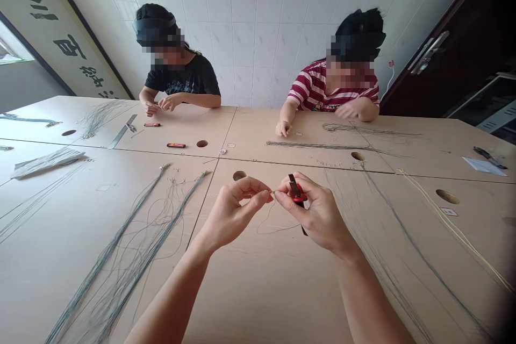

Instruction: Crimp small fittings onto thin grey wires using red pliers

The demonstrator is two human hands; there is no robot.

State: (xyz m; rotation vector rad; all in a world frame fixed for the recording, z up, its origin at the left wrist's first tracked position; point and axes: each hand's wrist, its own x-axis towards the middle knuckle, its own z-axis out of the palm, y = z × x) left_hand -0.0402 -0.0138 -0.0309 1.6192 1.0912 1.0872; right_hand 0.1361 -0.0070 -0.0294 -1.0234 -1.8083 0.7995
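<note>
My left hand [239, 207] pinches the end of a thin cord [262, 226] between thumb and forefinger, at the middle of the view. Close beside it, the fingertips of my right hand [316, 209] meet at the same cord end. A small black and red tool [297, 193] is held in my right hand, its dark tip pointing up and its lower end showing under the palm. From the fingertips the cord hangs in a loose loop above the table. A tiny yellowish piece shows between the fingertips; its shape is too small to tell.
Bundles of grey-green cords [121, 236] lie on the table [258, 290] at the left, with more cords [411, 236] and yellow cords [451, 223] at the right. Two people sit across, hands on the table. Two red-black lighters [176, 145] and a ruler [123, 131] lie at the far left.
</note>
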